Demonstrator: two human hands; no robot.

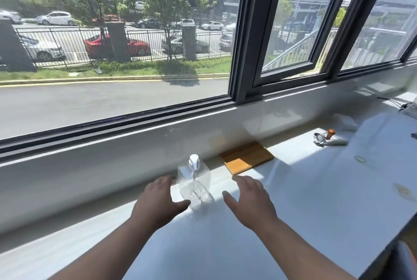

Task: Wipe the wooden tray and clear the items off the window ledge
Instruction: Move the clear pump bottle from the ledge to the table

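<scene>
The wooden tray [246,157] is seen lying flat against the far wall of the white window ledge [316,200], with bare ledge nearer. Both hands are held open and empty, the left hand [158,200] and right hand [250,200] flanking a clear pump bottle [195,183]. Small items [329,138] lie far right.

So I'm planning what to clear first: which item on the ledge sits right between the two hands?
The clear pump bottle, standing upright between the left hand and right hand. The wooden tray and the small tools lie farther right.
</scene>
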